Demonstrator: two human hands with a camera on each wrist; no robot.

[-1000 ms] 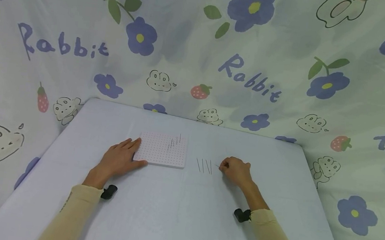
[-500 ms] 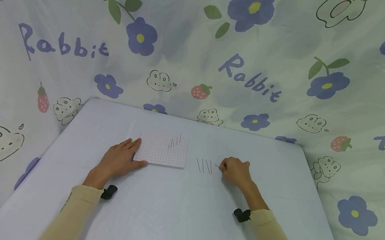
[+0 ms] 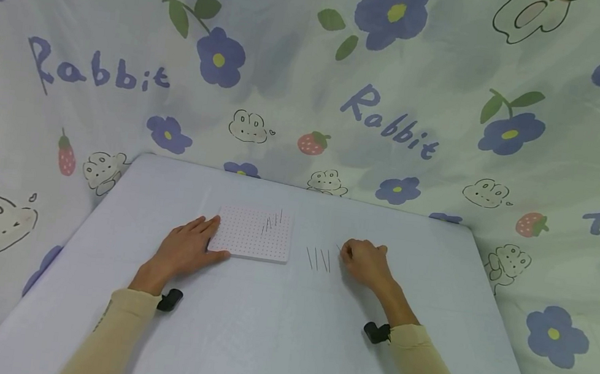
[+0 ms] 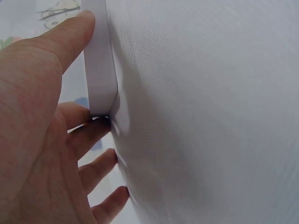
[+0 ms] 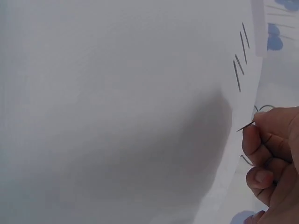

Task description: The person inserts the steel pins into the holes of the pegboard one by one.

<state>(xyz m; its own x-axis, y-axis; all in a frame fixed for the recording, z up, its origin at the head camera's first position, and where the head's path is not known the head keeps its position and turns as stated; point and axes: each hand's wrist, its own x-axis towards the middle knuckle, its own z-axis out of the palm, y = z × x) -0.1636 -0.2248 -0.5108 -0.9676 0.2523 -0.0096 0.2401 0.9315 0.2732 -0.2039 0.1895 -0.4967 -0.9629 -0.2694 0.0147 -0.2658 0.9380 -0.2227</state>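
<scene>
In the head view, a white pegboard (image 3: 249, 243) dotted with small holes lies on the white table. Several thin dark needles (image 3: 269, 223) stand in its upper right part. My left hand (image 3: 185, 248) rests at the board's left end, fingers fairly straight along the side and thumb at the near edge; its thumb (image 4: 74, 35) touches the board's side (image 4: 100, 70) in the left wrist view. My right hand (image 3: 369, 261) is held right of the board and pinches a thin dark needle (image 5: 245, 126) between thumb and index finger. The needle's other end is hidden by the fingers.
Several more needles (image 3: 318, 259) lie in a row on the white tablecloth (image 3: 283, 333), between the board and my right hand. A patterned cloth (image 3: 289, 87) hangs behind the table's far edge. Each wrist carries a small black camera (image 3: 170, 300).
My right hand has shifted slightly upward and to the left, and the needle tip showing past its fingers has changed its slant. The left hand and the board stay put.
</scene>
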